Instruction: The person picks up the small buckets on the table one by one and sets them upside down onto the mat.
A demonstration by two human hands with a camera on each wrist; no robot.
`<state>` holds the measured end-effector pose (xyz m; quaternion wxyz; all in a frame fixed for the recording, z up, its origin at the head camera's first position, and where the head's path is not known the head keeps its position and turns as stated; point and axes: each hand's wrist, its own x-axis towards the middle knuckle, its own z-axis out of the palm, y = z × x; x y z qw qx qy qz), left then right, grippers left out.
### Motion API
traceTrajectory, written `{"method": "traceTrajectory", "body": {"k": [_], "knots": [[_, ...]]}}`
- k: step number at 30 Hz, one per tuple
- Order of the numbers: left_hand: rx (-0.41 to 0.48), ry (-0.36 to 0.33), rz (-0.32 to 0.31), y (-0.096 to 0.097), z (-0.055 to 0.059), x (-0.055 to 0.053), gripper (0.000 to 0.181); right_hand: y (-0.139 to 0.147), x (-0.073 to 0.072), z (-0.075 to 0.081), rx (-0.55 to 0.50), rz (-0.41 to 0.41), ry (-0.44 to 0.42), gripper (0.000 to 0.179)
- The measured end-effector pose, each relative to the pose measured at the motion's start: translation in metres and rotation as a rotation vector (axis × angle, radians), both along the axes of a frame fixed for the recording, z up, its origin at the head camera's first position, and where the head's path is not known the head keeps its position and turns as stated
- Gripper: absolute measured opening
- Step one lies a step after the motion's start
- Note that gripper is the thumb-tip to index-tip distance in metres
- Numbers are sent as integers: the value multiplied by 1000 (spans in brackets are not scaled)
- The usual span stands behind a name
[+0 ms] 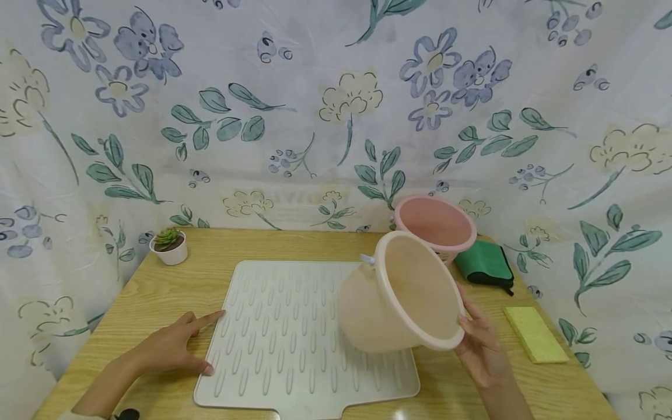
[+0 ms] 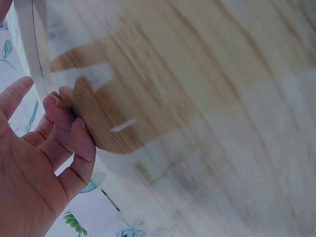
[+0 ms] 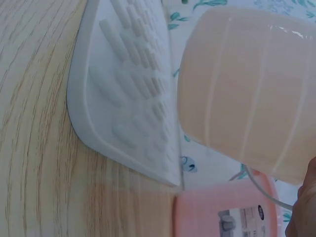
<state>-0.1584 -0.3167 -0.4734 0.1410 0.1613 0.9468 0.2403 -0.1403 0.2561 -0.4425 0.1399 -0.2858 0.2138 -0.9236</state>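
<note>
Nearest the camera, at the front edge of the wooden surface (image 1: 157, 291), both forearms enter the head view from below. The right hand (image 1: 480, 347) grips the rim of a pale peach plastic bucket (image 1: 399, 297), with fingers curled round the rim's lower right edge. The bucket is tilted on its side above the right part of a white ribbed drying mat (image 1: 294, 332), its mouth turned toward the right hand. Its wall is smooth and translucent, with faint vertical ribs seen in the right wrist view (image 3: 247, 89), and a thickened pale pink rim. A thin wire handle is attached at a white lug near the rim's top.

The left hand (image 1: 175, 350) lies flat on the surface at the mat's left edge, fingers straight and relaxed, index finger pointing toward the mat and thumb touching its border. It holds nothing. In the left wrist view the fingers (image 2: 64, 128) appear loosely bent against the blurred wood grain.

Behind the peach bucket stands a pink bucket (image 1: 436, 224), upright, near the back of the surface. The right wrist view shows a label (image 3: 242, 219) on its wall; the printing is too small to read. Just right of it lies a folded green cloth (image 1: 485, 262), and nearer the front right a yellow sponge (image 1: 535, 333). At the back left stands a small potted succulent (image 1: 170, 245). A floral fabric backdrop (image 1: 336, 105) encloses the surface.
</note>
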Motion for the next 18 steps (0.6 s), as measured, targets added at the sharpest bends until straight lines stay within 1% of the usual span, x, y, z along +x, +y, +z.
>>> {"method": "traceTrajectory", "body": {"k": [8, 12, 18], "knots": [[8, -15, 10, -1, 0, 0, 102, -7, -1, -6, -54, 51, -5, 60], [6, -25, 10, 0, 0, -1, 102, -9, -1, -8, -80, 65, -22, 60], [-7, -40, 16, 0, 1, -2, 103, -13, -1, -8, -87, 67, -40, 60]]}}
